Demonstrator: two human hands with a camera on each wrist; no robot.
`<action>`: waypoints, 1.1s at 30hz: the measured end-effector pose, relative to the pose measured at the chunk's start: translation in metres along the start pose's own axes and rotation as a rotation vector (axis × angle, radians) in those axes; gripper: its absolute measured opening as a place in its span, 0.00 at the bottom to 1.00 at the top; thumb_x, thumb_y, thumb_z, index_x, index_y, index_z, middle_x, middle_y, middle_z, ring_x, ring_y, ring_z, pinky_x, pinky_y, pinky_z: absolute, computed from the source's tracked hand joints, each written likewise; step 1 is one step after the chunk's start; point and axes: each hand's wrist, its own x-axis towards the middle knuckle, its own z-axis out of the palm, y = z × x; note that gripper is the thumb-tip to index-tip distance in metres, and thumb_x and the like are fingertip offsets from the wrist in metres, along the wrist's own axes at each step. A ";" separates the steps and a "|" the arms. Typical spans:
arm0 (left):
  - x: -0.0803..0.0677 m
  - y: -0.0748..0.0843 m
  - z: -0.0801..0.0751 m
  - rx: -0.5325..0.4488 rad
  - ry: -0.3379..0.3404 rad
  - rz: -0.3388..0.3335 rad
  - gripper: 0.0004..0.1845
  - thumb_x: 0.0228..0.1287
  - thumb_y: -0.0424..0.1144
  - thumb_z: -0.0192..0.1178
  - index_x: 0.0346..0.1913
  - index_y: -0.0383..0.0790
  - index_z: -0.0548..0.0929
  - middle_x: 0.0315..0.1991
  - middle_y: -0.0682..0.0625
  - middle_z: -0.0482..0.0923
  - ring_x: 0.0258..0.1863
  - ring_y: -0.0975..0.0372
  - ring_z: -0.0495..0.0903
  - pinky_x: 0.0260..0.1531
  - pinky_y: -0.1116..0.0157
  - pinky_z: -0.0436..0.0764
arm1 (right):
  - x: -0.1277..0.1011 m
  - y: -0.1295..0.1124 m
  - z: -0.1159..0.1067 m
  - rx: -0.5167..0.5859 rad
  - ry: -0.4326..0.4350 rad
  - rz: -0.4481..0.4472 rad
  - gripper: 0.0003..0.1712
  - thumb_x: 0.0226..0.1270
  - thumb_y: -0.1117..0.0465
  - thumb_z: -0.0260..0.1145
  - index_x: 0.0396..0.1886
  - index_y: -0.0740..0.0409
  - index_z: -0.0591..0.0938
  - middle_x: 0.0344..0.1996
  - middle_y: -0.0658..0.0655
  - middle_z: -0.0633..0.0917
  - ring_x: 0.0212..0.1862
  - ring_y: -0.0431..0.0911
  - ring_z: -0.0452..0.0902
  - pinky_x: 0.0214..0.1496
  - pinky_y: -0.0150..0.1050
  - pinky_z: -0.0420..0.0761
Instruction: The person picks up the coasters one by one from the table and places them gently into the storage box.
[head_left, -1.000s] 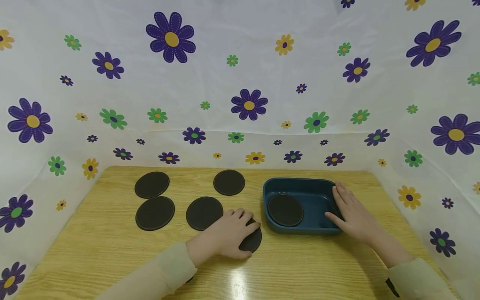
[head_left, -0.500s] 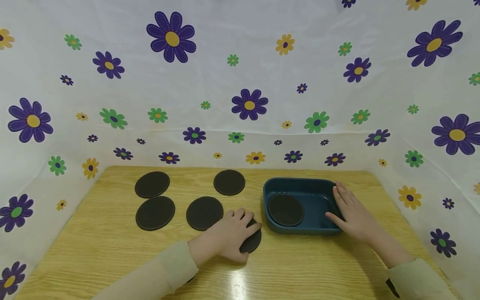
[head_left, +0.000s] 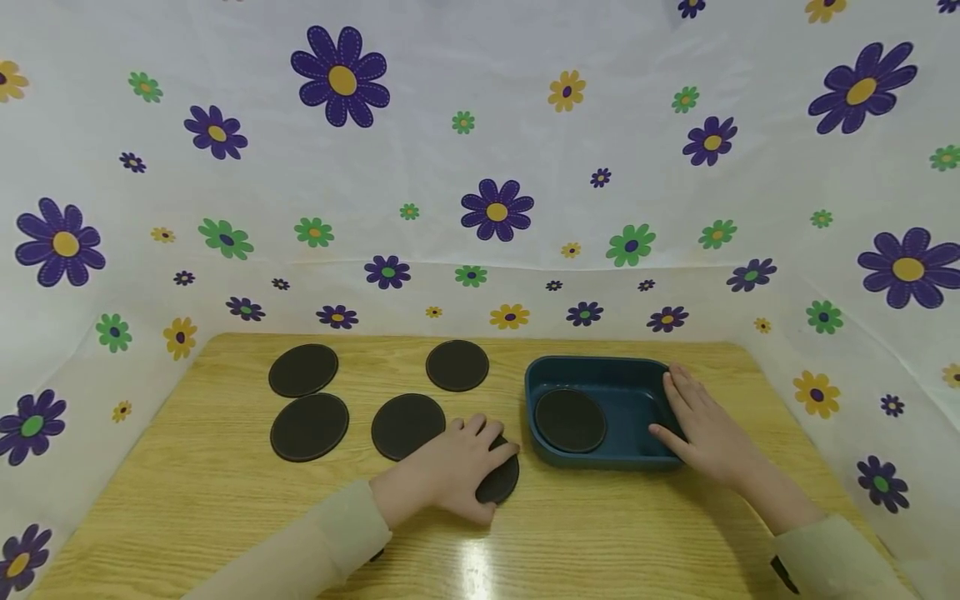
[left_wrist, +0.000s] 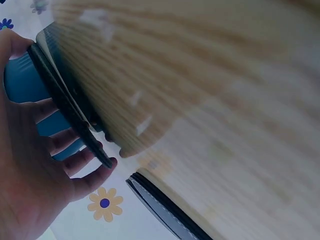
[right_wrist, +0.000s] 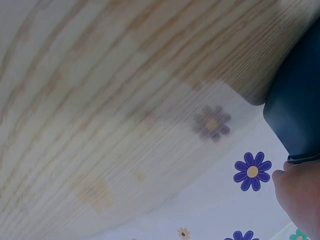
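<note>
Six flat round black discs in all: four lie uncovered on the light wooden tabletop (head_left: 225,500), namely one toward the far left corner (head_left: 303,370), one nearer the left edge in front of it (head_left: 309,427), one at the far edge near the middle (head_left: 457,365), and one in the middle (head_left: 405,423); a fifth disc (head_left: 504,483) lies partly under the left hand (head_left: 457,471); the sixth (head_left: 569,420) lies inside the tray. One dark teal rectangular plastic tray (head_left: 600,368) on the right half of the tabletop. Two hands, the left and the right hand (head_left: 708,429), each with a pale sleeve. One white flowered sheet (head_left: 480,150) behind and beside the tabletop.
</note>
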 end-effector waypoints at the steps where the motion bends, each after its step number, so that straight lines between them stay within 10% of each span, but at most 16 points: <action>1: 0.000 -0.001 0.000 -0.004 0.002 0.004 0.43 0.59 0.65 0.61 0.78 0.57 0.70 0.70 0.47 0.71 0.63 0.54 0.72 0.57 0.51 0.77 | 0.000 0.000 0.000 0.000 -0.001 0.001 0.52 0.82 0.43 0.58 0.82 0.79 0.50 0.83 0.78 0.49 0.86 0.69 0.40 0.86 0.40 0.25; 33: 0.006 -0.029 -0.053 -0.024 0.153 0.050 0.43 0.59 0.62 0.62 0.79 0.57 0.70 0.71 0.48 0.72 0.69 0.52 0.69 0.69 0.48 0.72 | 0.000 0.000 0.003 -0.018 0.025 -0.019 0.52 0.81 0.43 0.59 0.82 0.80 0.52 0.82 0.79 0.51 0.86 0.68 0.42 0.82 0.31 0.21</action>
